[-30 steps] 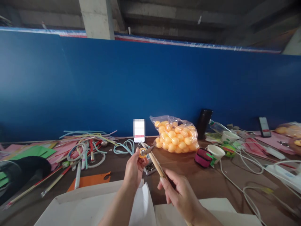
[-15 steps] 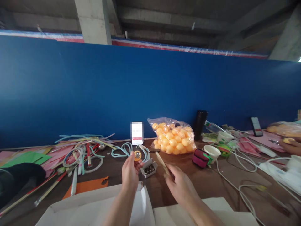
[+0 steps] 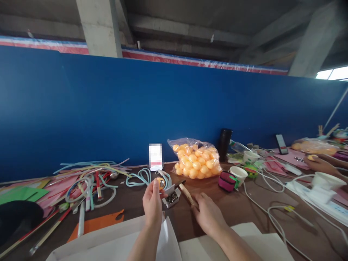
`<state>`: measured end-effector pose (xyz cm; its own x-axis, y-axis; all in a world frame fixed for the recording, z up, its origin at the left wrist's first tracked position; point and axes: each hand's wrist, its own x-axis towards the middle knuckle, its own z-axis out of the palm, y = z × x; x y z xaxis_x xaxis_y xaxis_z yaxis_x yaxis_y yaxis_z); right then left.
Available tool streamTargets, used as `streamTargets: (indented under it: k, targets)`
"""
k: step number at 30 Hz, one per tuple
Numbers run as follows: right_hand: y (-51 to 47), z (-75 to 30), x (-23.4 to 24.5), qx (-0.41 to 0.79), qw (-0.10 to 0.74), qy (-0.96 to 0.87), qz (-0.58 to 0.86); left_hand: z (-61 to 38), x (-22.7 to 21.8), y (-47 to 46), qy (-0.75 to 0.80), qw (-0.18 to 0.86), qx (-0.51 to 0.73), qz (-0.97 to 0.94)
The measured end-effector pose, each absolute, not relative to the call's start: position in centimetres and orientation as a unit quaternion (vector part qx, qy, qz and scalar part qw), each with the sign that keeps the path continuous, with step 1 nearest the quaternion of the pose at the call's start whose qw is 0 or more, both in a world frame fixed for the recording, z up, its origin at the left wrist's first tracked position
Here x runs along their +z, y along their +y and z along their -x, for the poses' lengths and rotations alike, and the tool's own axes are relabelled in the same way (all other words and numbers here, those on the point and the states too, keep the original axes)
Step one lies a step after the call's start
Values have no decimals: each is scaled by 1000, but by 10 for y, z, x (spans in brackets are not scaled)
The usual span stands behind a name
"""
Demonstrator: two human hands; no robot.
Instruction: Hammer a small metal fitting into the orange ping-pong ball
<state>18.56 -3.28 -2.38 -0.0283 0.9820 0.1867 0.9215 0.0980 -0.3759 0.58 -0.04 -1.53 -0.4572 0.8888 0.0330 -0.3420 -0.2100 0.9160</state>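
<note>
My left hand (image 3: 152,204) holds up a small orange ball with a shiny metal piece (image 3: 160,182) pinched between thumb and fingers. My right hand (image 3: 208,214) grips a wooden-handled tool (image 3: 185,191) low over the brown table (image 3: 244,210), its dark tip pointing toward a small open box of metal pieces (image 3: 172,198). The box sits between my two hands. A clear bag full of orange balls (image 3: 195,159) lies just behind them.
Coloured tubes, sticks and paper (image 3: 87,179) litter the left. White sheets (image 3: 114,243) lie near me. A pink case (image 3: 227,181), paper cups (image 3: 238,173), a dark bottle (image 3: 224,144) and white cables (image 3: 274,214) fill the right, where another person's hand (image 3: 319,165) works. A blue wall (image 3: 174,108) backs the table.
My right hand has lowered the wooden tool away from the ball, down toward the table. My left hand keeps holding the ball up. The view has swung to the right.
</note>
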Motion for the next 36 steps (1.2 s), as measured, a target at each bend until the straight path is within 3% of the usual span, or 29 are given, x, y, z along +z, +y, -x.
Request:
streamTargets:
  k: [10,20,36]
  targets:
    - [-33,-184,-3,42,95,-734,671,-10,-14,-3,479,395,705,-343]
    - [45,-148,39,3,102,-810,578,-12,-19,-1,467,393,715,-341]
    - [134,-83,38,-120,25,-858,498,-15,-27,0,432,413,723,-347]
